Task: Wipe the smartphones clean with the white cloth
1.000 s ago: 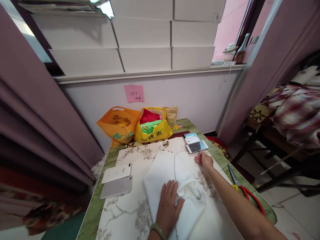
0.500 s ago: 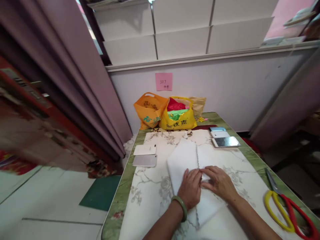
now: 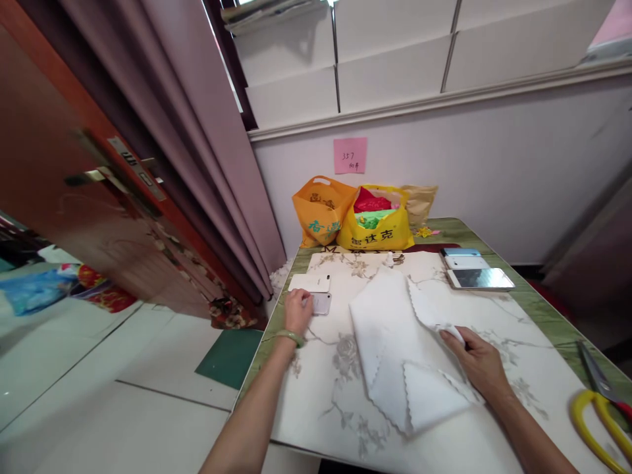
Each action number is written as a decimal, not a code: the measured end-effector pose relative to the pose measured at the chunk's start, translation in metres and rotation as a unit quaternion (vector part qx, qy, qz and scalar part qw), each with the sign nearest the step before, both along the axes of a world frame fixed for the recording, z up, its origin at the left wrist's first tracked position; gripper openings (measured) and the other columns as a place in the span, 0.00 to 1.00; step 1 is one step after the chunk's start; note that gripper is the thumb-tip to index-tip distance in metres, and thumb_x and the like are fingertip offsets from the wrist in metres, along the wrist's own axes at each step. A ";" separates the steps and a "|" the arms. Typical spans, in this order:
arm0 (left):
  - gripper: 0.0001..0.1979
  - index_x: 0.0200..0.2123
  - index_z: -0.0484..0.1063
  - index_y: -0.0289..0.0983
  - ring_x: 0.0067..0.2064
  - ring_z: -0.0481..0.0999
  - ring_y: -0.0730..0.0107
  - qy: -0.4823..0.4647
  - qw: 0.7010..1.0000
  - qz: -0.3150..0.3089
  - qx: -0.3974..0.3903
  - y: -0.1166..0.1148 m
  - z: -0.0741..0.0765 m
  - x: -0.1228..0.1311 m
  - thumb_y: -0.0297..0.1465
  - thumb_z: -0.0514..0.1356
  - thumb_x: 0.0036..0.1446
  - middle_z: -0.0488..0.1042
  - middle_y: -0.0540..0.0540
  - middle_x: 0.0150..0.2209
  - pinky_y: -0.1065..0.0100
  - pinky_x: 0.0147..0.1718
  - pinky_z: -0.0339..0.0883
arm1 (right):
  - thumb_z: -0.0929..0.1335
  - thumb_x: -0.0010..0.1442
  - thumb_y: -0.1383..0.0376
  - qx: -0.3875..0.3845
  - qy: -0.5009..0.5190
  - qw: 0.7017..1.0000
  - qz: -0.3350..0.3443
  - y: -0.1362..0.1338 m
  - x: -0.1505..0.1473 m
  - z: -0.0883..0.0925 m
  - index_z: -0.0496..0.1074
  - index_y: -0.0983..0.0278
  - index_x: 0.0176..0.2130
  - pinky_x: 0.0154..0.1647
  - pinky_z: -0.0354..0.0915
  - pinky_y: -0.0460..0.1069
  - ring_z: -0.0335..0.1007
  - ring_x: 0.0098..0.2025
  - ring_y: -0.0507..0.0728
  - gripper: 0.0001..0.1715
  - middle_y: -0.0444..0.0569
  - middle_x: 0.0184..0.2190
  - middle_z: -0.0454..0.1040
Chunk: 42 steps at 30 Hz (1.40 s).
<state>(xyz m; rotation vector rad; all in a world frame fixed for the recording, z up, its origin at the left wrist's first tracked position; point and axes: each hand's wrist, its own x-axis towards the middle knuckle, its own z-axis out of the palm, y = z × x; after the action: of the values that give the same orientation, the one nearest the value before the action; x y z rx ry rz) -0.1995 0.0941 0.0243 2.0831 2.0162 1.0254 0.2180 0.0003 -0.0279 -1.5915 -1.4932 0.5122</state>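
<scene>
My left hand (image 3: 297, 312), a green bangle on its wrist, reaches over the left end of a silver phone (image 3: 322, 303), fingers curled on it. Just above lies a white phone (image 3: 309, 283), back up. My right hand (image 3: 481, 359) pinches the right edge of a white cloth (image 3: 388, 329) with scalloped edges between thumb and fingers. The held edge is lifted a little. The rest of the cloth lies folded and slightly rumpled on the flowered tablecloth (image 3: 340, 408), one lower corner turned over.
Several phones lie at the right, including one with a dark screen (image 3: 482, 278). Large scissors (image 3: 600, 395) with yellow and red handles sit near the right edge. An orange bag (image 3: 320, 214) and a yellow bag (image 3: 378, 230) stand at the back. A door (image 3: 74, 178) is at left.
My left hand has left the cloth and moved to the silver phone. My right hand has drawn the cloth's edge right, opening the fold. The view has turned left.
</scene>
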 end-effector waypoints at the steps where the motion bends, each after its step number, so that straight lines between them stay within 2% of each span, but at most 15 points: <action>1: 0.07 0.32 0.74 0.38 0.42 0.72 0.58 0.016 1.000 -0.006 -0.010 0.001 -0.001 -0.009 0.31 0.56 0.56 0.74 0.43 0.35 0.56 0.47 0.65 | 0.66 0.57 0.45 0.000 0.002 1.000 0.000 0.000 0.000 0.000 0.75 0.61 0.34 0.31 0.61 0.46 0.66 0.29 0.54 0.23 0.44 0.32 0.75; 5: 0.14 0.44 0.75 0.39 0.53 0.69 0.53 0.066 0.996 -0.032 -0.040 -0.007 -0.018 -0.017 0.35 0.59 0.55 0.74 0.40 0.49 0.52 0.55 0.59 | 0.66 0.57 0.45 0.000 0.011 1.000 -0.006 0.000 -0.002 0.002 0.76 0.61 0.34 0.31 0.61 0.46 0.67 0.31 0.55 0.23 0.44 0.32 0.75; 11: 0.29 0.60 0.64 0.34 0.63 0.59 0.48 0.143 0.984 -0.046 -0.100 -0.022 -0.034 -0.011 0.44 0.56 0.59 0.62 0.33 0.63 0.48 0.61 0.49 | 0.66 0.56 0.44 -0.003 0.000 1.000 -0.014 0.000 -0.001 0.002 0.76 0.61 0.32 0.30 0.61 0.46 0.65 0.29 0.55 0.24 0.44 0.30 0.75; 15: 0.30 0.62 0.61 0.34 0.64 0.57 0.47 0.187 0.973 -0.052 -0.123 -0.026 -0.027 -0.010 0.42 0.55 0.60 0.59 0.32 0.64 0.49 0.60 0.49 | 0.66 0.56 0.44 -0.005 0.006 1.000 -0.012 0.000 -0.001 0.001 0.76 0.61 0.33 0.31 0.61 0.47 0.65 0.29 0.54 0.24 0.44 0.30 0.74; 18: 0.27 0.59 0.66 0.35 0.60 0.62 0.48 0.196 0.972 -0.055 -0.117 -0.032 -0.016 -0.008 0.41 0.56 0.59 0.65 0.33 0.60 0.51 0.57 0.55 | 0.67 0.56 0.45 0.002 0.021 1.000 -0.015 -0.001 -0.002 0.003 0.75 0.61 0.33 0.31 0.61 0.46 0.65 0.29 0.54 0.23 0.44 0.31 0.74; 22: 0.26 0.48 0.75 0.38 0.51 0.68 0.51 0.203 0.966 -0.098 -0.127 -0.036 0.000 -0.006 0.48 0.63 0.50 0.74 0.39 0.46 0.54 0.53 0.59 | 0.67 0.57 0.46 0.008 0.028 0.999 -0.037 -0.003 -0.003 0.006 0.74 0.62 0.30 0.30 0.60 0.46 0.65 0.29 0.54 0.23 0.44 0.29 0.74; 24: 0.33 0.52 0.73 0.40 0.54 0.67 0.49 0.196 0.966 -0.105 -0.132 -0.034 0.003 -0.008 0.51 0.66 0.45 0.72 0.39 0.49 0.52 0.54 0.58 | 0.66 0.57 0.45 0.014 0.021 0.998 -0.062 -0.003 -0.002 0.005 0.75 0.63 0.30 0.30 0.61 0.47 0.64 0.28 0.54 0.24 0.45 0.28 0.73; 26: 0.39 0.57 0.68 0.40 0.59 0.63 0.46 0.189 0.964 -0.119 -0.141 -0.033 0.000 -0.010 0.51 0.66 0.44 0.67 0.37 0.57 0.50 0.57 0.54 | 0.66 0.56 0.45 0.028 0.005 0.993 -0.111 -0.001 -0.002 0.004 0.76 0.63 0.35 0.32 0.62 0.48 0.64 0.27 0.54 0.25 0.47 0.31 0.75; 28: 0.37 0.60 0.65 0.40 0.61 0.60 0.46 0.195 0.958 -0.153 -0.145 -0.032 -0.006 -0.014 0.50 0.63 0.49 0.63 0.37 0.61 0.48 0.59 0.51 | 0.67 0.55 0.44 0.056 -0.012 0.985 -0.160 0.001 -0.002 0.001 0.75 0.63 0.45 0.36 0.64 0.51 0.68 0.32 0.57 0.29 0.50 0.38 0.76; 31: 0.33 0.62 0.60 0.37 0.60 0.61 0.49 0.225 0.951 -0.189 -0.094 -0.033 -0.017 -0.018 0.49 0.55 0.58 0.64 0.35 0.60 0.48 0.59 0.52 | 0.67 0.54 0.47 0.090 -0.010 0.980 -0.175 0.005 -0.004 -0.001 0.65 0.63 0.59 0.42 0.66 0.54 0.70 0.43 0.61 0.39 0.54 0.47 0.74; 35: 0.31 0.58 0.64 0.32 0.54 0.66 0.48 0.242 0.947 -0.198 -0.078 -0.025 -0.018 -0.018 0.48 0.52 0.59 0.69 0.32 0.52 0.49 0.55 0.57 | 0.65 0.57 0.52 0.074 0.032 0.981 -0.176 0.005 -0.006 0.000 0.57 0.61 0.64 0.41 0.67 0.53 0.70 0.38 0.57 0.40 0.54 0.50 0.73; 38: 0.30 0.52 0.70 0.35 0.51 0.68 0.48 0.131 0.977 -0.145 -0.090 -0.019 -0.004 -0.009 0.52 0.54 0.56 0.72 0.35 0.46 0.48 0.55 0.57 | 0.65 0.57 0.52 0.059 0.074 0.977 -0.192 0.007 0.001 0.000 0.62 0.60 0.62 0.43 0.67 0.53 0.70 0.37 0.56 0.37 0.52 0.50 0.73; 40: 0.31 0.51 0.71 0.38 0.52 0.69 0.49 -0.062 0.989 -0.098 -0.091 -0.018 0.011 0.005 0.54 0.57 0.53 0.73 0.37 0.47 0.48 0.57 0.55 | 0.66 0.55 0.51 0.029 0.141 0.967 -0.208 0.010 0.009 -0.001 0.68 0.62 0.58 0.40 0.68 0.53 0.71 0.35 0.56 0.34 0.52 0.46 0.76; 41: 0.31 0.51 0.71 0.39 0.52 0.69 0.51 -0.202 0.971 -0.083 -0.095 -0.020 0.018 0.016 0.54 0.59 0.51 0.74 0.39 0.48 0.49 0.59 0.54 | 0.67 0.53 0.51 0.013 0.188 0.957 -0.220 0.013 0.014 -0.002 0.70 0.63 0.55 0.37 0.69 0.52 0.72 0.34 0.56 0.34 0.53 0.43 0.77; 42: 0.32 0.51 0.72 0.39 0.52 0.70 0.52 -0.348 0.929 -0.068 -0.105 -0.022 0.025 0.029 0.54 0.61 0.49 0.74 0.40 0.49 0.50 0.59 0.55 | 0.68 0.52 0.50 -0.002 0.236 0.944 -0.232 0.015 0.019 -0.003 0.72 0.65 0.54 0.34 0.69 0.51 0.72 0.32 0.57 0.34 0.53 0.39 0.78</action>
<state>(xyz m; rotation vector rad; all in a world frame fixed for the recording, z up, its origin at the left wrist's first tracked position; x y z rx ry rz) -0.1707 0.0717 0.0494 1.4327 1.5172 1.2270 0.2371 0.0152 -0.0311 -1.6122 -0.7309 0.5697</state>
